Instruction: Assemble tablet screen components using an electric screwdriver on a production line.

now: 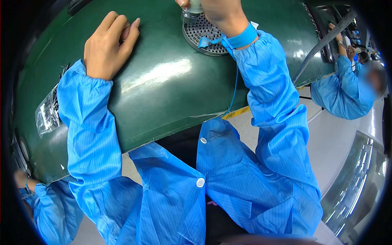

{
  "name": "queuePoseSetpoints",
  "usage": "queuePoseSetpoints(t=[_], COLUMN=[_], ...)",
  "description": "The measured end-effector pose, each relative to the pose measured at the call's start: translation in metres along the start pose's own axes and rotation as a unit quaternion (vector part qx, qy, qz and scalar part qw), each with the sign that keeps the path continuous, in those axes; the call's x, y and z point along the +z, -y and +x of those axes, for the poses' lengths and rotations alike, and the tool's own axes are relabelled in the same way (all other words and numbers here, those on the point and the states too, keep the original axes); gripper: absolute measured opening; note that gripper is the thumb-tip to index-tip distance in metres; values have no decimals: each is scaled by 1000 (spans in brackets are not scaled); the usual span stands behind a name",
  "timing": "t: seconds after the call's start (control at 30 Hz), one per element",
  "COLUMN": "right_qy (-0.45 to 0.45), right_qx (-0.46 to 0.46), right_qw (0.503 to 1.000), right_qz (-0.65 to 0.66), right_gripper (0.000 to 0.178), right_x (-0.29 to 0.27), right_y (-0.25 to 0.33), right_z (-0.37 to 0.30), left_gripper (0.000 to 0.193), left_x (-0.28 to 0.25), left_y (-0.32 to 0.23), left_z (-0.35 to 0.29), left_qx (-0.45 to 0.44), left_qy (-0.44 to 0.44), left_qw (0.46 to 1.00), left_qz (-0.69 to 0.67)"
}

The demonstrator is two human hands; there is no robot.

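Observation:
My left hand [107, 47] rests on the green table mat [155, 106] with its fingers curled in and the thumb alongside; nothing shows in it. At the top edge, my right hand [220, 14] grips a small clear jar [190, 15], partly cut off by the frame. The jar is over the left rim of a round, dark tray with a perforated metal face [202, 30]. A blue wrist strap [241, 37] circles my right wrist, and its thin cord [235, 87] runs down to the table's front edge.
Left of my left sleeve lies a clear plastic bag [47, 116] with small dark parts by it. A grey tube [322, 43] slants along the table's right side. Co-workers in blue sit at the right [343, 90] and lower left [55, 210].

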State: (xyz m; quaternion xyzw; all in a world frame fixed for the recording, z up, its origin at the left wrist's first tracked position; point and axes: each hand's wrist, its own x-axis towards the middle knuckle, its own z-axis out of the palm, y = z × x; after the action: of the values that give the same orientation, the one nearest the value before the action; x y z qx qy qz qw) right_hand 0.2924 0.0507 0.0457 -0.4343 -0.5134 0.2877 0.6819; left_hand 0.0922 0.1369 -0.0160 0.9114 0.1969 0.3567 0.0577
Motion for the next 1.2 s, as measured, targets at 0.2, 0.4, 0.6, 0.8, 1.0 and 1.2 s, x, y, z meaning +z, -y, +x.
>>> queuePoseSetpoints(t=[0.2,0.4,0.6,0.8,1.0,1.2], right_qy=[-3,-20,-43,-30,-39,-43], right_qx=[11,22,9,19,43,17], right_qw=[1000,999,999,999,998,999], right_qz=[4,-11,14,-12,-25,-18], right_gripper=[18,16,12,14,14,11], right_x=[1,2,6,1,7,14], right_y=[1,2,0,2,2,0], right_z=[-1,0,0,-3,-4,-1], left_gripper=[31,34,30,30,28,32], left_x=[0,0,-1,-2,-4,-5], left_y=[2,1,0,0,1,5], left_z=[0,3,4,4,1,0], left_qx=[-4,-4,-9,-6,-11,-6], left_qy=[7,3,9,11,22,6], left_qw=[1000,1000,1000,1000,1000,1000], left_qz=[13,-10,5,5,5,-23])
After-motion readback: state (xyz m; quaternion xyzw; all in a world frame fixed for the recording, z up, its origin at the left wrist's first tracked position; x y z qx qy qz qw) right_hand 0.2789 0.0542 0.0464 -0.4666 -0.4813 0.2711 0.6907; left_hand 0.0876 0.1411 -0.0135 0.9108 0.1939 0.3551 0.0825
